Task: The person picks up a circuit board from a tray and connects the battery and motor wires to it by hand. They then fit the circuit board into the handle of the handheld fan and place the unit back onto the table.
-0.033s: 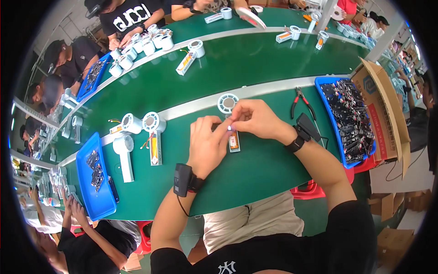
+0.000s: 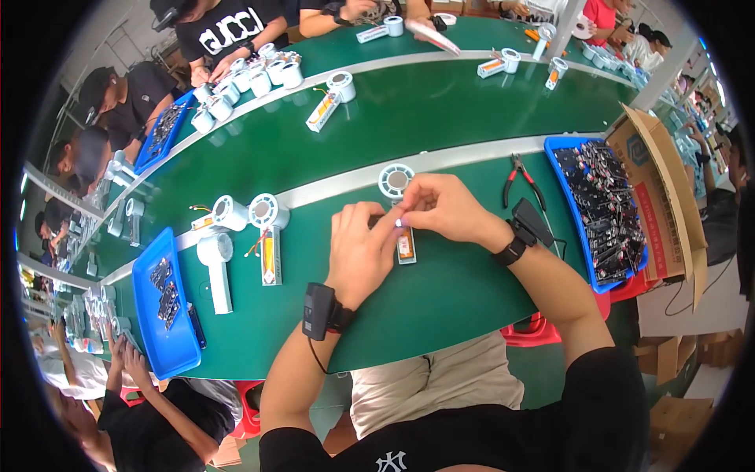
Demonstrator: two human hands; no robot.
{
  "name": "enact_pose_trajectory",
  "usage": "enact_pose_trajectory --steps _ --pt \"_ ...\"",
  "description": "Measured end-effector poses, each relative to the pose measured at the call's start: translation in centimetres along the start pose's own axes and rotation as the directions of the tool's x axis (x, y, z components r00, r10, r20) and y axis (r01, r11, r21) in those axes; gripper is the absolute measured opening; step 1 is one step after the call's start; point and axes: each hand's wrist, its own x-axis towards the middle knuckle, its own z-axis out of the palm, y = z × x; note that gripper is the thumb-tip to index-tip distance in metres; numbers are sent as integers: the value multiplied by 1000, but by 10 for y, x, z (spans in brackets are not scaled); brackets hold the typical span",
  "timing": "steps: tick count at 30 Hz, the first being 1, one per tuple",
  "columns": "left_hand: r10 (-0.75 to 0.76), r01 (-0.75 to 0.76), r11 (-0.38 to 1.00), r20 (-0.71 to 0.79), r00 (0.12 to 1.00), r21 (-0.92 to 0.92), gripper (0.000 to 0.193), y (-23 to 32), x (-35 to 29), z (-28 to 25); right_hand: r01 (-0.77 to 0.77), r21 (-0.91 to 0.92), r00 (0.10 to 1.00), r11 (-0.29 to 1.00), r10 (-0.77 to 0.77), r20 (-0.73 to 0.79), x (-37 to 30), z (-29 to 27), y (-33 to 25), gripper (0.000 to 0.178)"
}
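A white handheld fan body [image 2: 396, 181] lies in front of me, its round head away from me. An orange battery [image 2: 406, 246] shows in its open handle. Over the handle, my left hand [image 2: 362, 244] and my right hand [image 2: 444, 211] meet with closed fingertips. Between them shows a small white piece [image 2: 399, 223], pinched from both sides; it looks like a wire connector, but the fingers cover most of it. My hands also hide the part where the head joins the handle.
To the left lie more fan bodies [image 2: 269, 212] and a blue tray [image 2: 167, 346] with a few black circuit boards. Red-handled cutters [image 2: 522, 182] and a full blue tray [image 2: 560, 141] sit right, beside a cardboard box [image 2: 657, 181]. Co-workers sit across the green table [image 2: 448, 106] and at left.
The whole view has shifted very slightly. Both hands keep the same pinch over the fan handle. Across the table, a co-worker's pale, flat item has tilted a little.
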Motion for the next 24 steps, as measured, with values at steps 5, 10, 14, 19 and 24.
enact_pose_trajectory --steps 5,10,14,19,24 --pt "6 -5 1000 -51 999 15 37 4 -4 0 11 81 998 997 -6 -67 0 5 1 22" --pt "-109 95 990 -137 985 -106 37 2 -12 20 -13 -103 995 995 3 -100 -7 4 -27 19" --pt "-85 59 980 -129 988 -189 38 2 -9 27 -6 -289 985 957 -44 -166 8 2 -105 14" --pt "-35 -15 957 -167 985 -289 37 -5 -11 23 370 167 900 914 -397 182 -21 94 -233 11" --pt "-161 105 925 -126 979 -365 35 -5 -17 28 164 386 716 908 -379 586 9 156 -292 3"
